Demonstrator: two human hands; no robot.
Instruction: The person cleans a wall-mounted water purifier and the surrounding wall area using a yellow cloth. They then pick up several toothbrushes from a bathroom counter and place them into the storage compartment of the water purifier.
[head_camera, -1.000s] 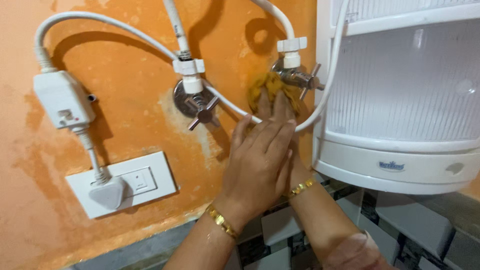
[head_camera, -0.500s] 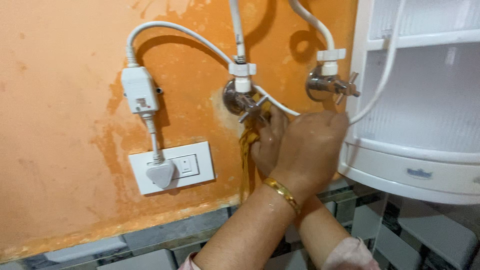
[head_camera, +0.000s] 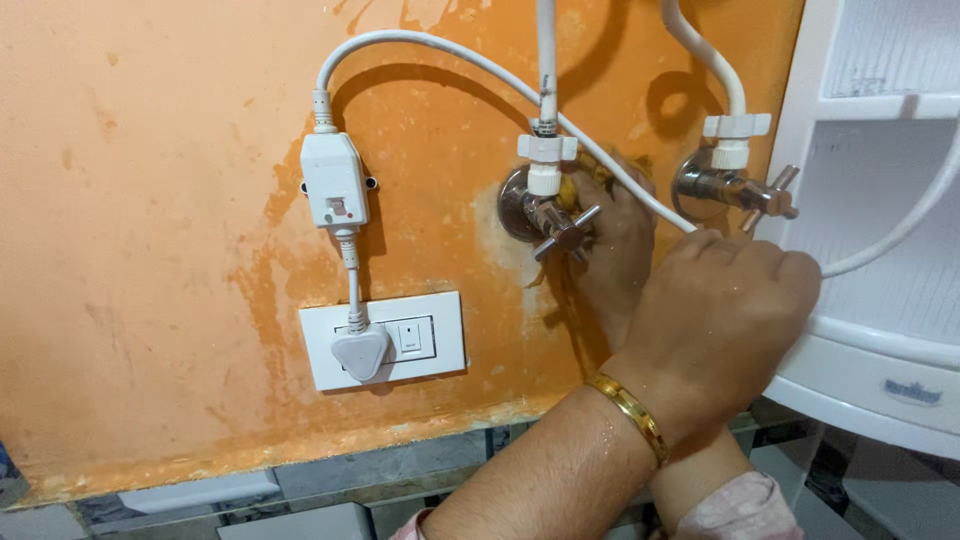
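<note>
**Wiping behind the chrome angle valve.** The right hand (head_camera: 618, 245) presses a yellow cloth (head_camera: 578, 180) against the orange wall (head_camera: 150, 200), its fingers closed over it, just at 3 o'clock of the valve (head_camera: 552, 215). The left hand (head_camera: 718, 310), clenched into a fist, crosses in front; whether it grips the white cable (head_camera: 640, 195) at its 11 o'clock cannot be told. A second valve (head_camera: 738, 190) sits at 12 o'clock, a white cabinet (head_camera: 880, 350) at 3 o'clock, and a socket plate (head_camera: 440, 340) at 9 o'clock. Judged step: rubbing the wall around the valve. Any further stroke calls for keeping the cloth clear of the socket plate.
</note>
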